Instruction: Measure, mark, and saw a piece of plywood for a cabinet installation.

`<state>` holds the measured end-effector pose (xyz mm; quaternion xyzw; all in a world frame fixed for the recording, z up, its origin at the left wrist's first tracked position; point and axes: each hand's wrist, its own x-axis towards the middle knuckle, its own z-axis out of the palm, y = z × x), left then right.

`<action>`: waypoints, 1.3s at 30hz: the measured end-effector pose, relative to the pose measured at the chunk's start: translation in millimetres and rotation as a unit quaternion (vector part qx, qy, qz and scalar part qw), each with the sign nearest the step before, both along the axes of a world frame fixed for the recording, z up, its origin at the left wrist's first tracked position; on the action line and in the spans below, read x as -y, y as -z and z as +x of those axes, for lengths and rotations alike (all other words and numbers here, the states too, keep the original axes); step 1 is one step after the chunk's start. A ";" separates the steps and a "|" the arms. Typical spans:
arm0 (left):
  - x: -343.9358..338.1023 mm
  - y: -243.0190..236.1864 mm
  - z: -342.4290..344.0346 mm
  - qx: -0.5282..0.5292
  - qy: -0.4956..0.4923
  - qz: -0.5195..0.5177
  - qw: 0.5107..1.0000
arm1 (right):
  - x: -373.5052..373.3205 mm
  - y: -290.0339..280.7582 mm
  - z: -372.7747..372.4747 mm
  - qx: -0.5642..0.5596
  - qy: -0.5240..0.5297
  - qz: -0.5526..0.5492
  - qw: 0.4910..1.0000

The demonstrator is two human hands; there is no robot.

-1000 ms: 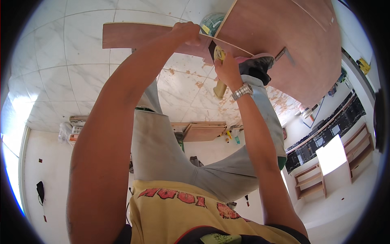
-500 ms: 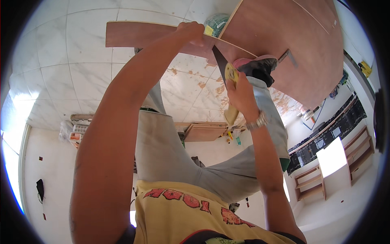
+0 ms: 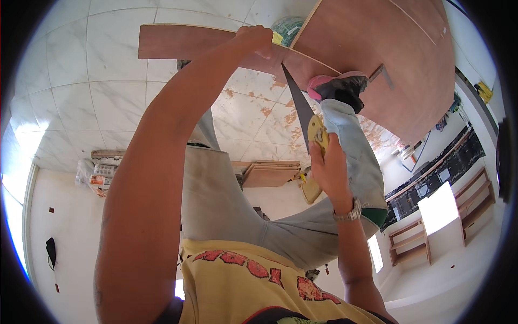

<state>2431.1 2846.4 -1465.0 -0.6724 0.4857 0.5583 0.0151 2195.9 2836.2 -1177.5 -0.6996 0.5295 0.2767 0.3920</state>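
Note:
My left hand (image 3: 256,39) is closed over the far edge of a long reddish-brown plywood strip (image 3: 181,43) and holds it. In my right hand (image 3: 329,170) is the yellow handle of a handsaw (image 3: 298,100), gripped firmly. Its dark blade slants up and left, with the tip at the strip's near edge, just right of my left hand. How deep the blade sits in the wood cannot be made out. My right foot, in a black and pink shoe (image 3: 345,90), stands at the strip's right end.
A large plywood sheet (image 3: 415,65) with a metal square (image 3: 382,77) on it spreads out at right. Behind the strip sits a green roll (image 3: 288,29). Sawdust and shavings (image 3: 264,112) litter the tiled floor. Wooden shelves (image 3: 411,243) stand at lower right.
My right hand has pulled the saw back toward me and slightly right, so more blade shows below the strip. My left hand stays on the strip, which has shifted very slightly.

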 end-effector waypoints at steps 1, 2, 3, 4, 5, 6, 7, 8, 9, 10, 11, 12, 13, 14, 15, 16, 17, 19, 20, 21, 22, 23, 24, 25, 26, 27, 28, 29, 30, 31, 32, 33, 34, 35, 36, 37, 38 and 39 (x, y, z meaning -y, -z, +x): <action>-0.6 0.3 1.0 0.001 0.000 0.000 1.000 | -0.7 11.0 2.0 0.001 0.000 0.000 1.000; -2.9 0.7 3.2 0.007 -0.008 0.008 1.000 | -2.3 37.2 7.0 -0.013 -0.022 -0.019 0.999; 2.5 -0.1 -0.9 0.003 -0.015 0.008 1.000 | -0.8 64.1 11.2 -0.036 -0.044 -0.046 0.997; 10.1 -2.2 -10.4 -0.005 -0.012 -0.001 1.000 | 5.8 116.8 17.0 -0.043 -0.056 -0.092 0.993; 17.8 -4.5 -19.4 -0.010 -0.011 -0.024 1.000 | 11.8 161.2 16.7 -0.046 -0.070 -0.139 0.987; 16.1 -6.1 -16.7 -0.008 -0.012 -0.037 0.999 | 5.7 171.4 18.4 -0.036 -0.044 -0.138 0.989; 18.8 -7.3 -12.9 -0.007 -0.013 -0.037 0.999 | 3.9 177.3 16.8 -0.027 -0.019 -0.138 0.990; 24.9 -8.2 -9.3 -0.017 -0.019 -0.037 0.999 | 11.3 176.7 9.1 -0.027 -0.019 -0.140 0.990; 14.7 -11.8 -9.9 -0.028 -0.022 -0.022 0.999 | 9.6 162.5 3.2 -0.029 -0.005 -0.083 0.996; 11.8 -7.0 -9.0 -0.023 -0.013 -0.007 1.000 | 10.3 150.4 7.8 -0.025 0.008 -0.034 0.999; 5.9 1.5 -3.9 -0.013 -0.018 -0.005 1.000 | -5.4 119.4 8.7 -0.045 -0.016 -0.037 0.998; -1.8 7.8 -1.4 0.009 -0.023 -0.008 1.000 | -25.3 76.5 4.6 -0.065 -0.040 -0.040 0.996; -7.6 8.8 -3.5 0.025 -0.026 -0.011 0.999 | -32.5 43.7 -0.5 -0.038 -0.012 -0.018 0.999; -9.2 6.2 -4.8 0.022 -0.026 -0.008 0.999 | -34.8 24.0 -6.5 -0.015 0.018 0.003 1.000; -3.4 3.0 -3.9 0.011 -0.018 -0.004 1.000 | -35.3 34.6 -7.2 -0.019 0.021 0.000 1.000; 2.0 2.1 -0.6 0.002 -0.011 0.000 1.000 | -35.1 64.0 -3.5 -0.030 -0.003 -0.038 0.999; 6.7 1.6 -2.8 -0.004 -0.008 -0.005 1.000 | -32.2 94.2 0.3 -0.045 -0.027 -0.075 0.996; 24.9 -4.4 -17.6 -0.018 -0.029 -0.012 0.999 | -0.6 174.3 11.9 -0.048 -0.023 -0.140 0.989; 23.9 -2.8 -13.5 -0.014 -0.029 -0.011 0.999 | -0.7 179.5 13.4 -0.043 -0.022 -0.138 0.989; 21.4 -6.0 -14.8 -0.016 -0.024 -0.012 1.000 | -1.7 176.4 12.0 -0.021 0.003 -0.117 0.993; 15.8 -5.2 -13.9 -0.015 -0.022 -0.010 1.000 | -2.9 171.2 16.1 0.005 0.026 -0.091 0.996; 9.0 -5.4 -16.2 -0.013 -0.022 -0.005 1.000 | -9.6 152.5 10.7 -0.024 0.004 -0.080 0.997; -1.7 4.4 -12.5 0.004 -0.029 -0.003 1.000 | -21.3 123.9 12.4 -0.043 -0.021 -0.067 0.997; -6.4 11.6 -7.6 0.020 -0.037 -0.003 0.999 | -34.8 85.7 4.0 -0.040 -0.017 -0.051 0.998; -2.3 10.0 -5.4 0.021 -0.038 -0.004 0.999 | -44.4 53.4 -7.6 -0.046 -0.010 -0.040 0.998; 2.3 3.5 -3.3 0.006 -0.022 0.010 1.000 | -46.0 44.6 -11.9 -0.046 -0.008 -0.039 0.998; 5.2 0.0 -1.6 -0.010 -0.005 0.023 1.000 | -48.5 38.8 -14.1 -0.023 0.018 -0.030 0.999; 4.0 -3.2 1.9 -0.011 -0.003 0.024 1.000 | -51.1 37.7 -15.1 0.000 0.045 -0.020 0.999; 10.6 -7.7 1.1 -0.013 -0.016 0.009 1.000 | -48.3 71.8 -6.4 -0.033 0.035 -0.058 0.997; 17.6 -12.8 -7.7 -0.019 -0.027 -0.005 0.999 | -38.9 120.8 -8.1 -0.008 0.005 -0.107 0.994; 19.6 -11.6 -17.6 -0.025 -0.025 -0.007 0.999 | -24.7 163.6 -1.5 -0.024 0.005 -0.131 0.991; 15.1 -5.0 -15.3 -0.013 -0.022 -0.002 1.000 | -33.5 172.5 1.8 0.002 0.026 -0.123 0.992; 11.6 0.7 -13.3 -0.002 -0.020 0.001 1.000 | -38.2 178.8 3.5 0.027 0.046 -0.115 0.992; 9.9 5.6 -12.1 0.003 -0.023 0.001 1.000 | -36.8 182.6 2.8 0.032 0.044 -0.114 0.992; 8.9 3.7 -13.0 0.010 -0.006 -0.009 1.000 | -33.0 180.9 3.6 0.031 0.051 -0.094 0.994; 8.6 1.7 -14.1 0.017 0.012 -0.021 1.000 | -29.3 178.8 4.3 0.030 0.057 -0.074 0.995; 7.7 -0.7 -16.5 0.018 0.010 -0.022 1.000 | -26.5 175.8 4.3 -0.009 0.086 -0.040 0.995; 8.4 -4.1 -16.8 0.019 0.034 -0.021 0.999 | -15.2 170.5 13.2 -0.006 0.083 -0.041 0.996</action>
